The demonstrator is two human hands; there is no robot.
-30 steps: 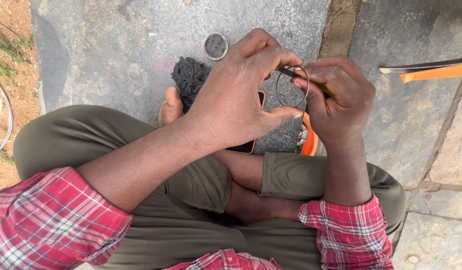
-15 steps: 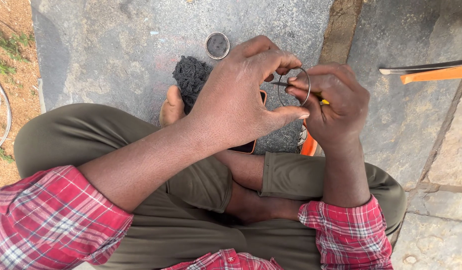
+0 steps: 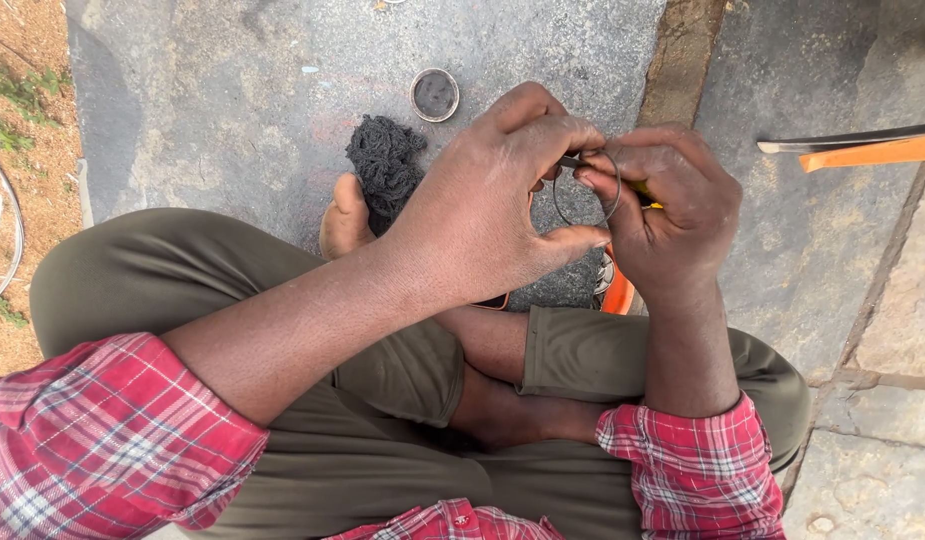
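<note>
I sit cross-legged on a stone floor. My left hand [image 3: 502, 205] pinches a thin metal ring [image 3: 586, 190] between thumb and fingers, holding it upright in front of me. My right hand [image 3: 667, 215] grips a small tool with a yellow handle [image 3: 644, 188], its tip against the top of the ring. Both hands touch at the ring. Most of the tool is hidden inside the right fist.
A dirty black rag [image 3: 385, 165] lies on the floor by my foot. A small round tin [image 3: 434, 94] sits beyond it. An orange-handled tool [image 3: 862, 148] lies at the right. An orange object [image 3: 616, 292] shows under my hands. Dirt and grass border the left.
The ring and both hands have shifted slightly up and to the right. The right hand's tool tip has moved along the ring's top edge.
</note>
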